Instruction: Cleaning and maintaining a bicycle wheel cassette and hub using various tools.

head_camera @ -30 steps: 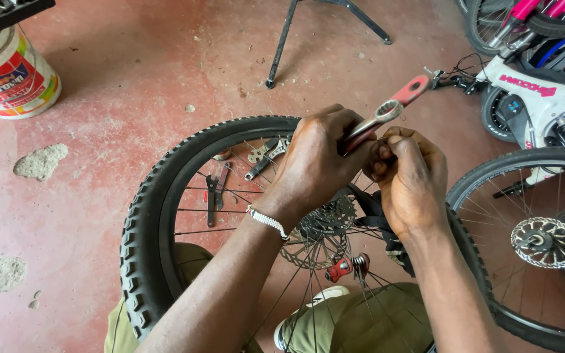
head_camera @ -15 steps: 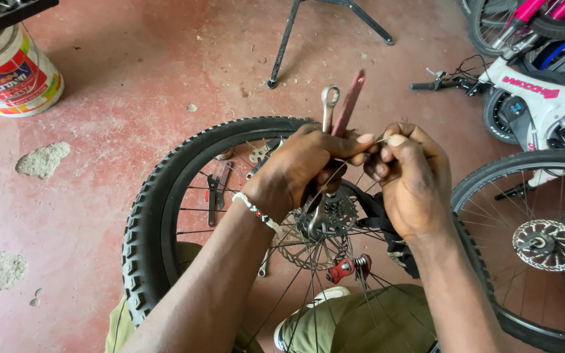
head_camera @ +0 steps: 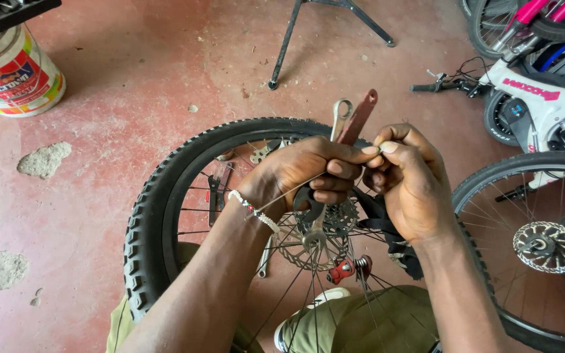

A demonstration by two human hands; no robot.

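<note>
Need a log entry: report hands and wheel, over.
Left hand grips wrenches. Right hand pinches beside it. Wheel lies flat beneath. Nothing blocking.

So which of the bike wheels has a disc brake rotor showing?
The wheel at the right edge, with a silver rotor at its hub. The knobby-tyred wheel under the hands shows sprockets instead.

Beneath me is a worn red-painted concrete floor (head_camera: 132, 85), with pale grey patches where the paint has chipped away (head_camera: 44, 159). A white plastic paint bucket with a colourful label (head_camera: 13, 77) stands on it at my far left. The black metal legs of a stand (head_camera: 289, 39) rest on it ahead. Slim dark hand tools (head_camera: 216, 191) lie flat on it, seen through the spokes.
</note>
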